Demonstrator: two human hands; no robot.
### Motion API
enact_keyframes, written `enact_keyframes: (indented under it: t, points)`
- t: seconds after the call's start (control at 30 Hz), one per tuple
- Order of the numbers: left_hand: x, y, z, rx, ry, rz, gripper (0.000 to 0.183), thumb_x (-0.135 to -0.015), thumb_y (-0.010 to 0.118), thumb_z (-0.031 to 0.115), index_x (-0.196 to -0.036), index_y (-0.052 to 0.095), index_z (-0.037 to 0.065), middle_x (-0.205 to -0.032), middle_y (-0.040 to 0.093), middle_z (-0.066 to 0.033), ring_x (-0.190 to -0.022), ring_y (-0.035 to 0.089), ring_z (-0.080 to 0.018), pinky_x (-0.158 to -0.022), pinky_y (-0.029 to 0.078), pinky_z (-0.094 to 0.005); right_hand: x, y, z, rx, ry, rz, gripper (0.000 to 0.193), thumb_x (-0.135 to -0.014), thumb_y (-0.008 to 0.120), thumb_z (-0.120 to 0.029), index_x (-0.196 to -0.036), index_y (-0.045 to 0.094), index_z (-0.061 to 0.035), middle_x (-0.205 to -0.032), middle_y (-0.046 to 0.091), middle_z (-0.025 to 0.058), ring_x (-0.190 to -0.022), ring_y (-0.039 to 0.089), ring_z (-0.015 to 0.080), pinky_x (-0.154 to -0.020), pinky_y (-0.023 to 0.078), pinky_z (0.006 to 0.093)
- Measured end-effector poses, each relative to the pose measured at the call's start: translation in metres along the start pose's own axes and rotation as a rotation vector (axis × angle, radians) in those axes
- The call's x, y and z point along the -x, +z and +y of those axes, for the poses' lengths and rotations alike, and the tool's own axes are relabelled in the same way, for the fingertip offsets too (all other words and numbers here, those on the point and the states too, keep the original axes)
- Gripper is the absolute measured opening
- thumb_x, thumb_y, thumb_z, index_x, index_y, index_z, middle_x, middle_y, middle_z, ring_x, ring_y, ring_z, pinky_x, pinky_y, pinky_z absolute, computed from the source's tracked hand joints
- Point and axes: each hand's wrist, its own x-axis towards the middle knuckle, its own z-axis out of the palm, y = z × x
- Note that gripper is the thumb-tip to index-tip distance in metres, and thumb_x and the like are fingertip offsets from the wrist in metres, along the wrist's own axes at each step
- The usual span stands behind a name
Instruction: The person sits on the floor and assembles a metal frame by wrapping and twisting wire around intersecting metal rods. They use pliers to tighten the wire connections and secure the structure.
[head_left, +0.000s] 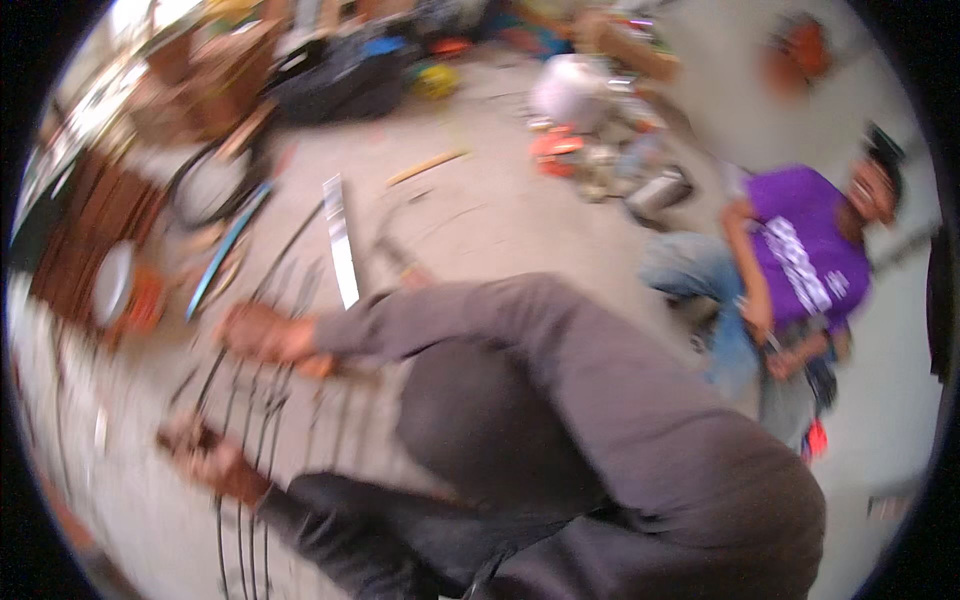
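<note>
Motion blur softens the whole view. My left hand (215, 462), in a dark sleeve, is low at the left with its fingers curled in. My right hand (262, 333) is a little farther off, closed and blurred, its arm in a grey-brown sleeve bent across the middle. A thin dark rod (210, 382) runs between the two hands and seems gripped by both; the fingers' details are smeared. Several more thin dark rods (243, 540) lie side by side beneath and beside my left hand. A small orange patch (318, 366) by my right wrist is too blurred to name.
A shiny flat metal strip (341, 240), a wooden stick (428, 167) and a blue curved strip (228, 250) lie on the floor (480, 225). Brown stacked pieces (90, 235) and a white round container (113, 283) stand left. A person in a purple shirt (800, 240) sits right, near cluttered items (600, 130).
</note>
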Motion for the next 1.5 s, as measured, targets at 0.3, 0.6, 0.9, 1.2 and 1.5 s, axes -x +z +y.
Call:
enact_keyframes:
  t: [0.3,0.6,0.9,1.2,1.5]
  points:
    - [0.017,0.028,0.119,1.055,-0.282,0.025,0.024,-0.100,0.054,0.028,-0.100,0.063,0.005,-0.061,0.033,0.0025,-0.059,0.039,-0.0118,-0.072,0.049,-0.0304,-0.057,-0.110,-0.104,-0.026,0.630,-0.296,0.027,-0.078,0.063,-0.032,-0.083,0.072,-0.0072,-0.082,0.068,0.0220,-0.079,0.068,0.0374,-0.074,0.055,0.0465]
    - [0.006,0.003,0.099,1.134,-0.245,-0.015,0.024,-0.100,0.056,0.029,-0.095,0.062,0.006,-0.062,0.023,0.0041,-0.053,0.022,-0.0081,-0.046,0.020,-0.0241,-0.051,-0.122,-0.124,0.148,0.061,-0.623,0.014,-0.082,0.061,-0.018,-0.078,0.066,-0.0059,-0.076,0.069,0.0149,-0.077,0.070,0.0316,-0.069,0.057,0.0424]
    - [0.003,0.013,0.097,1.115,-0.256,0.121,0.032,-0.100,0.054,0.028,-0.120,0.054,0.003,-0.069,0.034,0.0022,-0.058,0.032,-0.0086,-0.052,0.032,-0.0239,-0.052,-0.114,-0.130,-0.123,-0.001,-0.400,0.008,-0.079,0.066,-0.011,-0.078,0.058,-0.0084,-0.068,0.059,0.0101,-0.068,0.063,0.0320,-0.063,0.051,0.0419]
    - [0.009,0.010,0.095,1.150,-0.370,0.091,0.024,-0.100,0.056,0.027,-0.108,0.060,0.005,-0.063,0.031,0.0037,-0.050,0.023,-0.0065,-0.040,0.020,-0.0220,-0.054,-0.111,-0.145,-0.083,-0.260,-0.373,0.012,-0.080,0.067,-0.014,-0.080,0.056,-0.0101,-0.070,0.057,0.0058,-0.067,0.064,0.0250,-0.056,0.051,0.0374]
    - [0.012,0.015,0.104,1.275,-0.396,-0.039,0.025,-0.103,0.050,0.029,-0.103,0.060,0.006,-0.062,0.026,0.0039,-0.049,0.021,-0.0075,-0.042,0.018,-0.0246,-0.080,-0.117,-0.138,-0.325,0.039,0.020,0.013,-0.076,0.070,-0.003,-0.082,0.059,-0.0037,-0.074,0.060,0.0087,-0.064,0.062,0.0251,-0.057,0.050,0.0340]
